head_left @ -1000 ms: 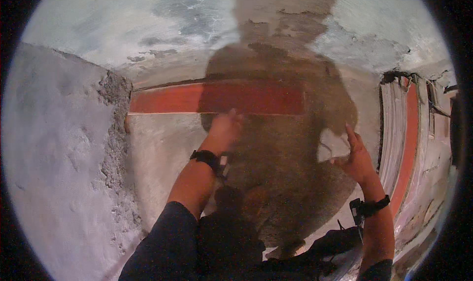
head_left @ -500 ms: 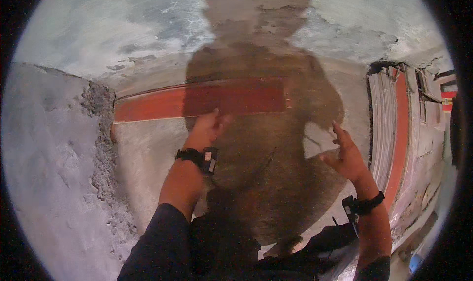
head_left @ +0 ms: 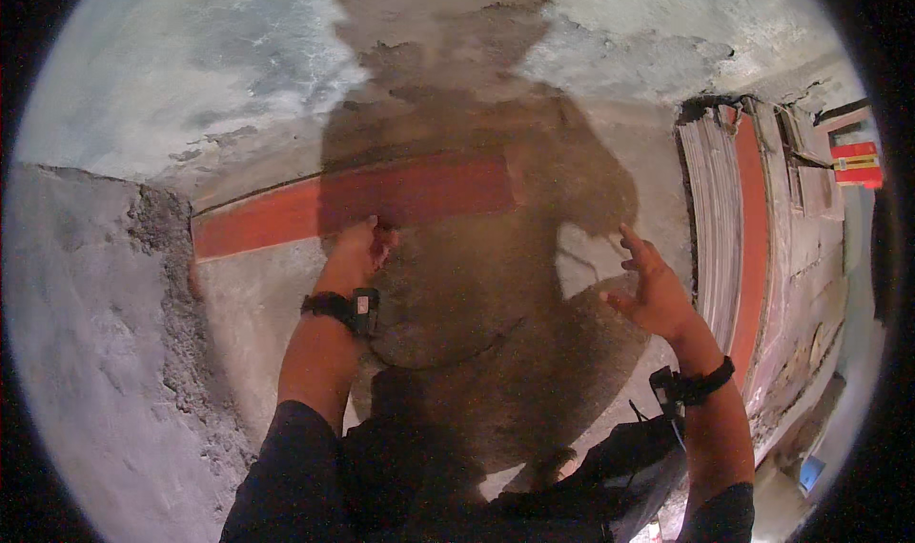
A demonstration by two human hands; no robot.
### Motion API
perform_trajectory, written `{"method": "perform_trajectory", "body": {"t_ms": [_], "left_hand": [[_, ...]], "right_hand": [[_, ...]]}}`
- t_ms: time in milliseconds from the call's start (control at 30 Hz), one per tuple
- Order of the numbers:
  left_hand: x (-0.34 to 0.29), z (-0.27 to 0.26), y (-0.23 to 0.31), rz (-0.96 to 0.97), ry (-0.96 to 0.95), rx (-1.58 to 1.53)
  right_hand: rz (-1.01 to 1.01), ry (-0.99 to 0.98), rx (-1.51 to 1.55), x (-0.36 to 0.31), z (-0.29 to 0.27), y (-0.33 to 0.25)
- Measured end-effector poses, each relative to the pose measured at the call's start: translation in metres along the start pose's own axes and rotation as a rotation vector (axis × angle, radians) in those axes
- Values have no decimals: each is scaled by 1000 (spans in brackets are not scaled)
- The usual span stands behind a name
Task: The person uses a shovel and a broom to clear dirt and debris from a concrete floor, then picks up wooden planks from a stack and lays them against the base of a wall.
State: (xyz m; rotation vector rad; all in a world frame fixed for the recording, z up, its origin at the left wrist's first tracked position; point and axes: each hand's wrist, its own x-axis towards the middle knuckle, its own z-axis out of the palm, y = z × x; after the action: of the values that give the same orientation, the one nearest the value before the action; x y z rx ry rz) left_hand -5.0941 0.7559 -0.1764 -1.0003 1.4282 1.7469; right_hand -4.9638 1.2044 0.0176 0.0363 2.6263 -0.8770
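**A:** Ok, reading this left to right off the red painted band (head_left: 381,205), since that's the one thing you can't miss. Far left of it there's a rough grey cement ridge (head_left: 157,286) with a crumbly edge, running down past the band's left end. Then the left hand (head_left: 355,250) sits right at the band's lower edge, touching or almost touching the plastered surface (head_left: 257,314) there. Fingers look curled and bunched together, but they're in the person's own shadow, so I can't tell if they're pinching anything.

**B:** So what step would you call it?

**A:** My guess: feeling or smoothing the plaster just under the band. Next move probably needs steady pressure along that edge without scuffing the red paint.

**B:** And the other hand?

**A:** The right hand (head_left: 653,291) is below and right of the band's right end, lifted off the surface, fingers spread wide, holding nothing. Both wrists have black straps.

**B:** Anything in the way?

**A:** The shadow (head_left: 477,286) mostly, it covers the middle of the band and the working spot. Further right of the band there's a stack of pale boards (head_left: 710,229) with a red strip (head_left: 753,248) alongside, near the right hand but not touching it. Could crowd a sweep that way.
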Motion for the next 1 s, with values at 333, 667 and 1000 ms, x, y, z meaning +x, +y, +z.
{"method": "perform_trajectory", "body": {"t_ms": [333, 667, 1000], "left_hand": [[12, -20, -19, 554, 47, 1003], [56, -31, -81, 705, -39, 1136], [-99, 46, -49, 156, 43, 433]], "right_hand": [[119, 20, 150, -28, -25, 33], [312, 264, -65, -181, -76, 287], [706, 505, -119, -353, -26, 422]]}}
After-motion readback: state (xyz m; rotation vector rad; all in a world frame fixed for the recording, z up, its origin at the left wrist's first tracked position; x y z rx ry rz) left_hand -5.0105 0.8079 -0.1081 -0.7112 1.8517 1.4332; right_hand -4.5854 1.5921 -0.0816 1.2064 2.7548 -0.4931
